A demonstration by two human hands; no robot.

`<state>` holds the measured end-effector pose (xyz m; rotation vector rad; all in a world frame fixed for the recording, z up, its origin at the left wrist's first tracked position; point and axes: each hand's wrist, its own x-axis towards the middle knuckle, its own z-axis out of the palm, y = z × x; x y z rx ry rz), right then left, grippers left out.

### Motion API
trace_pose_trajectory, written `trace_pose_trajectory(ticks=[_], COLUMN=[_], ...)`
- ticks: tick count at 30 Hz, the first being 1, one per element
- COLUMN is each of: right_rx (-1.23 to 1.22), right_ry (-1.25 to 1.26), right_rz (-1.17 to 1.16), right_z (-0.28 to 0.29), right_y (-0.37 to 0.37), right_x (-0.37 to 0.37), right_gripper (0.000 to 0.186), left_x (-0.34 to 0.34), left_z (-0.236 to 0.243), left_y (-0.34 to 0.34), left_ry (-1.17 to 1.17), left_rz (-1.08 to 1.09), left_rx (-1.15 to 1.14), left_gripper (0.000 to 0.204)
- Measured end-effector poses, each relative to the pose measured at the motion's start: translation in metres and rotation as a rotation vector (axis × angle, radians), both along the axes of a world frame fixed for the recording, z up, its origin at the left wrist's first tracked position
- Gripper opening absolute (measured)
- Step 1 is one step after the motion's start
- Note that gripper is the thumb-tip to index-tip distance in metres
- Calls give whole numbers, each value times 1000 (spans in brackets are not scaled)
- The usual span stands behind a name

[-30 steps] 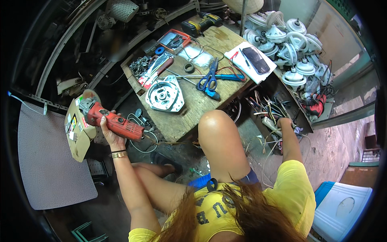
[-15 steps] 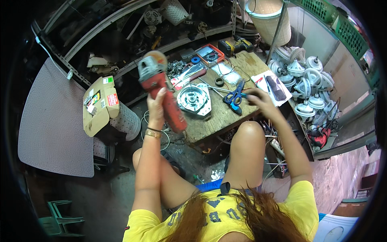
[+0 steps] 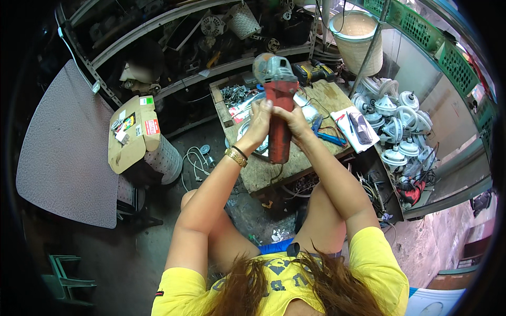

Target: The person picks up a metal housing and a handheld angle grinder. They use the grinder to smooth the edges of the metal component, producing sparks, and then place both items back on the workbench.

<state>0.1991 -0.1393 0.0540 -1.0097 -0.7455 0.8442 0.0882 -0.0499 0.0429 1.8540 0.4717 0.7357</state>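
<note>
I hold a red angle grinder upright above the low wooden worktable, its grey head and disc pointing away from me. My left hand, with a gold watch on the wrist, grips the red body from the left. My right hand clasps the same body from the right, fingers meeting the left hand's. Under the grinder on the table lie a round metal part, blue-handled pliers and a tray of small metal bits.
A white notepad with a dark phone lies at the table's right end. White motor parts pile up on the right. A cardboard box sits on a perforated drum at left, beside a grey board. Shelves of clutter stand behind.
The grinder came from my left side to over the table. My right hand left the tabletop and joined the left on the grinder's body.
</note>
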Motion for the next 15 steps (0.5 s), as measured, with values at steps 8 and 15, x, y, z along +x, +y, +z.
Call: trace_pose_trajectory(ticks=[8, 15], right_rx=[1, -56], right_ry=[167, 104], right_rz=[-63, -185], right_z=[-2, -21], right_y=[-8, -14], right_x=[36, 49], right_gripper=[31, 31], left_x=[-22, -11], left_z=[-50, -75], left_y=[-53, -89], left_ry=[-192, -99], left_rz=[-29, 41], left_rx=[-445, -496], left_gripper=[47, 54])
